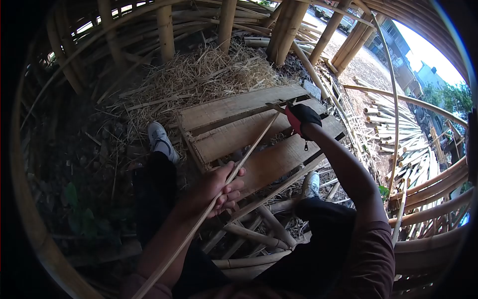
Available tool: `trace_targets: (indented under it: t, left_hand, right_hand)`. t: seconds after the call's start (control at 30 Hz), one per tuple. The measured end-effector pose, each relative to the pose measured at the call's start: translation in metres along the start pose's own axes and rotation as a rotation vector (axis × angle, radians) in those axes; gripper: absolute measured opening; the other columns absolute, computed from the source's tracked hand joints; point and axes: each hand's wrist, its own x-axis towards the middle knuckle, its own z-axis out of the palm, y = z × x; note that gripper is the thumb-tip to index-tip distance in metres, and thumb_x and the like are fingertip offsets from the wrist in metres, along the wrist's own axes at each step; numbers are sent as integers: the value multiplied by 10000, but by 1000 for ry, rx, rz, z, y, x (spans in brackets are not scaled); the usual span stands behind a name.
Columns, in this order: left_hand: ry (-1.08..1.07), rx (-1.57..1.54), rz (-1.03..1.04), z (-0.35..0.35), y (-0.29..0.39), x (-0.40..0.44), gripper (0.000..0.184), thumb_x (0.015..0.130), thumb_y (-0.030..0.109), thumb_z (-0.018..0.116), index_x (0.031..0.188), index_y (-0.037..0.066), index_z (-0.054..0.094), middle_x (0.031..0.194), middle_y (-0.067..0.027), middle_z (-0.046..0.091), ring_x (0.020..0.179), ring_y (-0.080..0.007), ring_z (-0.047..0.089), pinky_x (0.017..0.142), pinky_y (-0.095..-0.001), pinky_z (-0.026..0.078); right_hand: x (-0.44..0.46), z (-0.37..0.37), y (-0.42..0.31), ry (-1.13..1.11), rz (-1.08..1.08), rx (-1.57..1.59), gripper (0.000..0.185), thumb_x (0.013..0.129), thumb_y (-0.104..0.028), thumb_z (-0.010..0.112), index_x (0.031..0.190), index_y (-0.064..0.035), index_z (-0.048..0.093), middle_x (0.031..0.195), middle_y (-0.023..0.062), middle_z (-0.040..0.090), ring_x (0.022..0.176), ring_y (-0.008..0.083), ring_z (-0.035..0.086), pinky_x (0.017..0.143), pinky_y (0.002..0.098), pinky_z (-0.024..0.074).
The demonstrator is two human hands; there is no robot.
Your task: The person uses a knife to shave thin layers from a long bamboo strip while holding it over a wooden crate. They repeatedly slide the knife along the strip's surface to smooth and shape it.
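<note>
Bamboo strip [260, 137] slants over the slatted bench [269, 165], the left hand [221, 188] curled round it; the gloved right hand [301, 120] clasps an apparent knife [274, 106] near its far end. Trimming seems underway; another stroke would need a steady left hold.

No readable text, label, brand, number or sign shows
</note>
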Motion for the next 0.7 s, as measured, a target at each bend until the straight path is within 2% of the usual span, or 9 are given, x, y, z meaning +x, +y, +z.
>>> trace_targets:
  t: [0.13, 0.23, 0.27, 0.37, 0.4, 0.5, 0.53, 0.7]
  left_hand:
    - [-27, -26, -10, -2, 0, 0, 290, 1053, 348, 307, 987, 94, 432, 517, 89, 340, 314, -1, 292, 294, -145, 259]
    - [26, 17, -2, 7, -1, -5, 290, 1053, 349, 303, 976, 99, 429, 513, 91, 334, 315, -1, 288, 293, -146, 257]
    - [30, 2, -15, 5, 0, -3, 288, 1055, 349, 296, 967, 106, 423, 516, 91, 335, 315, -2, 284, 292, -144, 253]
    - [-33, -21, -12, 0, 0, -1, 288, 1056, 347, 292, 966, 106, 422, 520, 86, 339, 314, -3, 286, 290, -144, 251]
    - [-5, -40, -24, 2, 0, -1, 287, 1057, 346, 291, 962, 107, 420, 521, 89, 340, 313, -1, 291, 288, -144, 253]
    - [-28, -27, -16, 1, 0, -1, 289, 1056, 350, 290, 966, 108, 419, 516, 89, 336, 313, -1, 289, 287, -145, 255]
    - [-33, -18, -20, 0, -1, 0, 289, 1056, 350, 290, 966, 108, 419, 516, 89, 336, 313, -1, 289, 287, -145, 255]
    - [-3, -17, -31, 1, 0, 0, 286, 1055, 351, 289, 970, 111, 419, 521, 85, 331, 320, -2, 295, 288, -146, 259]
  right_hand:
    - [7, 11, -3, 0, 75, 72, 616, 929, -581, 363, 959, -63, 696, 835, 156, 694, 804, 320, 690, 723, 403, 511]
    - [11, 5, 1, -65, 29, 31, 531, 919, -510, 398, 1012, -85, 702, 942, 155, 708, 851, 321, 697, 768, 418, 526]
    - [12, 3, 1, -6, 36, -10, 534, 919, -519, 395, 1044, -97, 698, 984, 153, 706, 899, 323, 690, 786, 416, 520]
    - [5, 23, -2, 49, -29, 87, 537, 923, -516, 390, 1035, -92, 699, 971, 155, 707, 904, 316, 688, 786, 415, 516]
    - [0, 24, -10, 70, -75, 19, 540, 924, -509, 392, 1034, -76, 695, 955, 154, 708, 898, 320, 689, 784, 421, 515]
    - [7, 4, -13, 51, -70, -72, 545, 926, -497, 385, 1058, -63, 687, 1015, 174, 696, 952, 340, 676, 828, 414, 508]
    - [14, 2, -9, -43, 17, 26, 543, 930, -489, 375, 1053, -63, 690, 1034, 185, 690, 984, 359, 661, 857, 416, 497]
    - [-14, 16, -22, 99, -105, 8, 552, 943, -485, 340, 1007, -77, 705, 1005, 176, 696, 956, 363, 663, 844, 435, 496]
